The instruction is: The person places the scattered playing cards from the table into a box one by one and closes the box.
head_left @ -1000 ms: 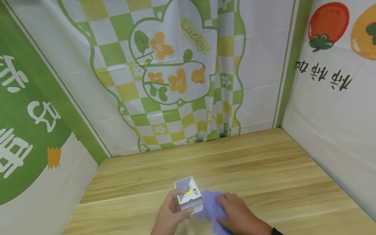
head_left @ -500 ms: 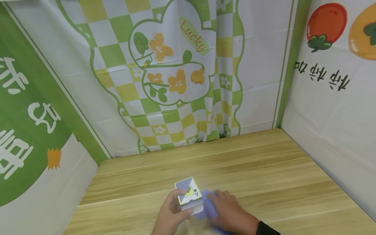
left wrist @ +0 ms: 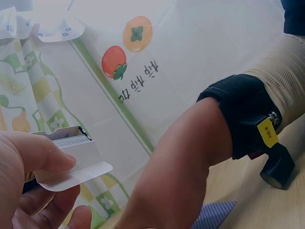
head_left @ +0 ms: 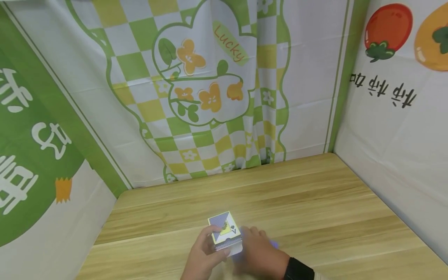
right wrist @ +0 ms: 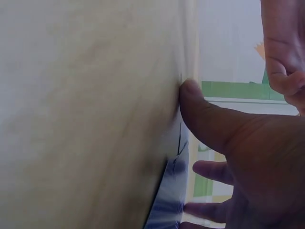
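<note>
My left hand (head_left: 204,252) grips a playing card box (head_left: 225,229) with an ace printed on its front, its thumb low on the box and its fingers around the side. In the left wrist view the white flap (left wrist: 78,176) hangs open and the edges of cards (left wrist: 71,141) show inside. Low over the table, my right hand (head_left: 262,251) lies across loose blue-backed playing cards (head_left: 274,244), hiding most of them. The right wrist view shows its thumb down at the table and its fingertips (right wrist: 190,209) touching the spread cards (right wrist: 169,202).
The wooden table (head_left: 315,202) extends behind and to the right of the hands. A patterned cloth (head_left: 210,147) hangs along its back edge, with printed cloth walls at both sides. A black band (head_left: 297,269) is strapped around the right wrist.
My right hand has slid left over the cards, close beside the box, and fewer cards show around it. The left hand and the box have stayed in place.
</note>
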`<action>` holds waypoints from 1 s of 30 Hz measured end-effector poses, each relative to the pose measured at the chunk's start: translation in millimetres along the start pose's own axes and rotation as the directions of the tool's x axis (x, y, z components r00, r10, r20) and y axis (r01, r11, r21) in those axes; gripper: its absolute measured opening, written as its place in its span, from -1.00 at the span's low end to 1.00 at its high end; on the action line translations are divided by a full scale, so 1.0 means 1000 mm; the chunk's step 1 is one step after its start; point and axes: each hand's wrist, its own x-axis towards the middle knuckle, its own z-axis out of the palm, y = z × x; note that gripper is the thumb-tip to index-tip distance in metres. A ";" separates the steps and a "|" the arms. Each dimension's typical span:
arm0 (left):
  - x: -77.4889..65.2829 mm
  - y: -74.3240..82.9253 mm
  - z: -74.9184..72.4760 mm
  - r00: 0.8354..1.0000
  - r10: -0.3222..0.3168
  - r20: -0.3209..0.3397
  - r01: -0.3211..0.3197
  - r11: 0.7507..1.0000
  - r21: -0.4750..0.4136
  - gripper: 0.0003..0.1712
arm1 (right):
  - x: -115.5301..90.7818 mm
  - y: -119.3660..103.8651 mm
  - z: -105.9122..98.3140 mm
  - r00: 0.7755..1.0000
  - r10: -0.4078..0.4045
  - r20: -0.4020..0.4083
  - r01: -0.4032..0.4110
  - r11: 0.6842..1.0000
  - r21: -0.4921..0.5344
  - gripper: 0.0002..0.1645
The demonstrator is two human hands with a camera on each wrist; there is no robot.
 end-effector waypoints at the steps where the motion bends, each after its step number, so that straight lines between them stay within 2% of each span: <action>1: 0.000 0.000 0.000 1.000 0.001 -0.001 -0.001 1.000 0.001 -0.32 | 0.002 -0.001 0.001 1.000 -0.006 0.004 0.006 1.000 -0.002 -0.21; 5: 0.000 -0.001 -0.001 1.000 0.005 -0.001 -0.005 1.000 -0.001 -0.32 | 0.009 -0.005 0.001 0.998 -0.061 0.019 0.062 0.997 -0.040 -0.43; 7: -0.001 -0.001 -0.001 1.000 0.006 0.000 -0.006 1.000 -0.005 -0.33 | 0.011 -0.007 0.000 0.998 -0.053 0.035 0.053 0.998 -0.018 -0.41; 10: -0.001 -0.001 -0.001 1.000 0.005 0.001 -0.005 1.000 -0.006 -0.33 | 0.011 -0.012 -0.004 0.995 0.080 0.052 -0.085 0.993 0.087 -0.32; 13: -0.001 -0.001 -0.001 1.000 0.007 0.002 -0.007 1.000 -0.010 -0.33 | 0.010 -0.016 -0.006 0.978 0.205 0.035 -0.208 0.969 0.133 -0.23; 19: -0.001 0.001 -0.002 1.000 0.002 -0.007 -0.002 1.000 -0.005 -0.33 | 0.009 -0.016 -0.003 0.961 0.276 0.022 -0.276 0.957 0.083 -0.17; 22: -0.001 0.001 -0.002 1.000 -0.004 -0.009 0.004 1.000 -0.005 -0.32 | 0.006 -0.015 -0.004 0.976 0.216 0.026 -0.217 0.976 0.008 -0.31; 26: -0.001 0.001 -0.001 1.000 0.009 -0.003 -0.009 1.000 -0.018 -0.33 | 0.003 -0.014 -0.008 0.992 0.112 0.057 -0.107 0.991 -0.086 -0.37; 30: -0.002 0.002 -0.001 1.000 0.022 0.013 -0.022 0.999 -0.030 -0.34 | 0.001 -0.009 -0.008 0.992 0.093 0.089 -0.087 0.994 -0.069 -0.15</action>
